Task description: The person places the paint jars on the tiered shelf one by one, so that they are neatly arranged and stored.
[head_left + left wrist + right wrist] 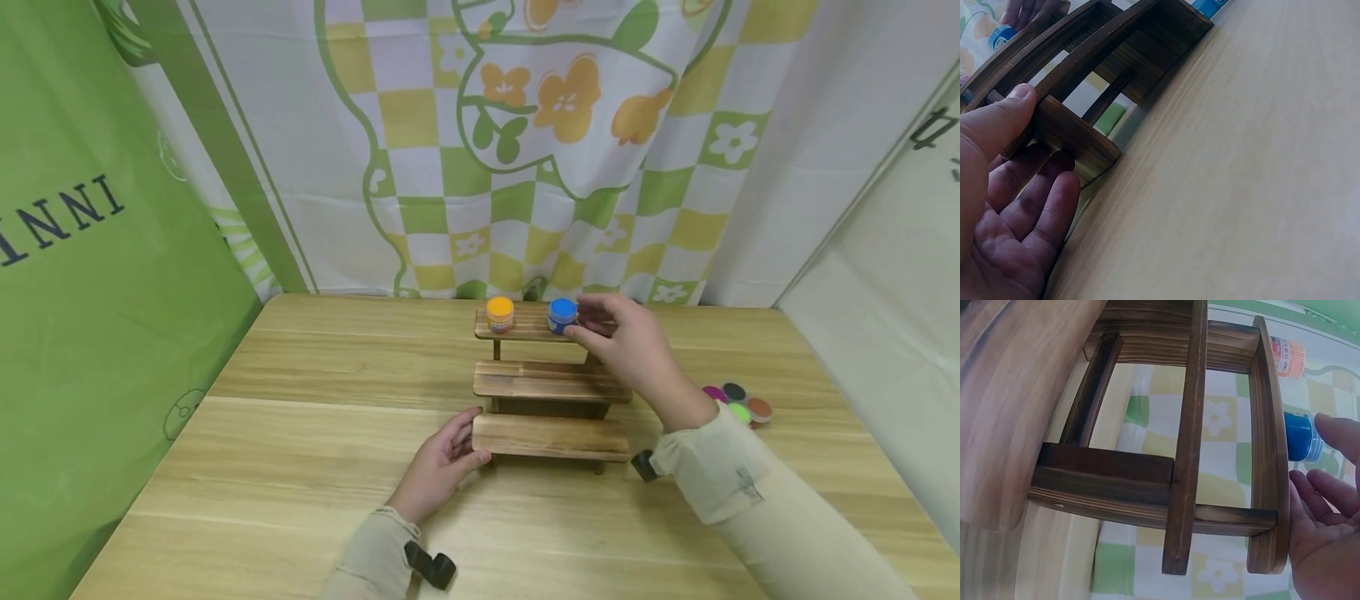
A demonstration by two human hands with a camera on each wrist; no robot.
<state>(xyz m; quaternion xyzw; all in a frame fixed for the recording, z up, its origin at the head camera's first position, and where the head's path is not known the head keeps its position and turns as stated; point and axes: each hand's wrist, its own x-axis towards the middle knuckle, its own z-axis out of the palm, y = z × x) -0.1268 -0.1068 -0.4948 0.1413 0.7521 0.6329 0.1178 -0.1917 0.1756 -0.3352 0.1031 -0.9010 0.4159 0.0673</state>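
A three-step wooden rack stands on the table. My left hand grips the left end of its lowest step; in the left wrist view the thumb lies over the board's edge and the fingers are below. On the top step sit a small orange jar and, to its right, a small blue jar. My right hand is at the blue jar's right side, thumb and fingers spread. In the right wrist view, a gap shows between the fingers and the blue jar, with the thumb tip close to it.
Several small jars with magenta, black, green and brown tops stand on the table right of the rack, partly behind my right sleeve. A patterned curtain hangs behind the table. Green cloth hangs at the left.
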